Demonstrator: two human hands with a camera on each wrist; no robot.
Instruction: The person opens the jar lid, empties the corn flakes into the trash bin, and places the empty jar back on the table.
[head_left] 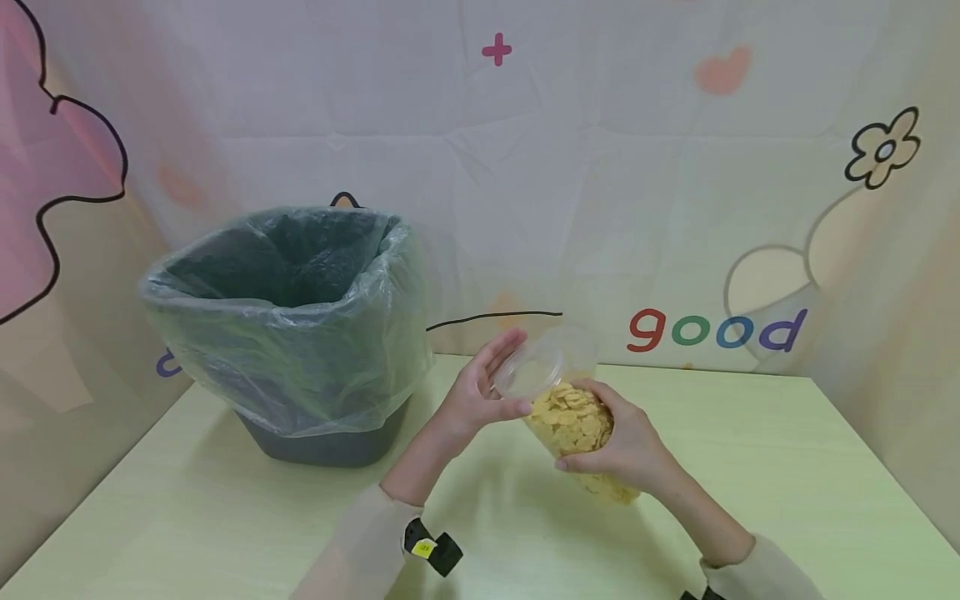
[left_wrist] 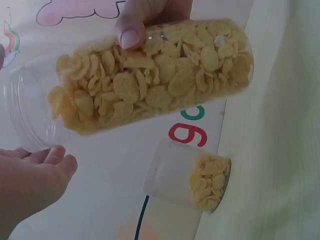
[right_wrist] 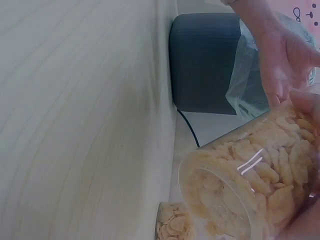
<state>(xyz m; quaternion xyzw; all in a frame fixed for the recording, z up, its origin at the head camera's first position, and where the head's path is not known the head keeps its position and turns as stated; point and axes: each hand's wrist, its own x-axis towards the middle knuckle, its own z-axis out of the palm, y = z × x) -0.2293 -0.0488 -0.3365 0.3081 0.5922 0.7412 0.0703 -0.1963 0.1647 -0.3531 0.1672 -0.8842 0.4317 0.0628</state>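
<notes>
"Nearest?"
"Yellow tag (head_left: 424,547), too small for us to read."
"Next?"
"Right hand (head_left: 628,437) grips the tilted flake jar (head_left: 573,421) above the table (head_left: 757,467); left hand (head_left: 480,390), fingers extended, at its mouth."
"Farthest?"
"Backdrop (head_left: 562,208), reading 'good'."

Your right grip (head_left: 633,442) holds a jar (left_wrist: 39,92) of smooth, glossy clear plastic around rough, matt flakes (head_left: 576,421). Left of your left grip (head_left: 483,390), a matt plastic bin (right_wrist: 206,65) wears a thin, shiny, crinkled plastic liner (head_left: 322,358); below both grips, the surface (head_left: 757,467) shows smooth, wood-like grain.
</notes>
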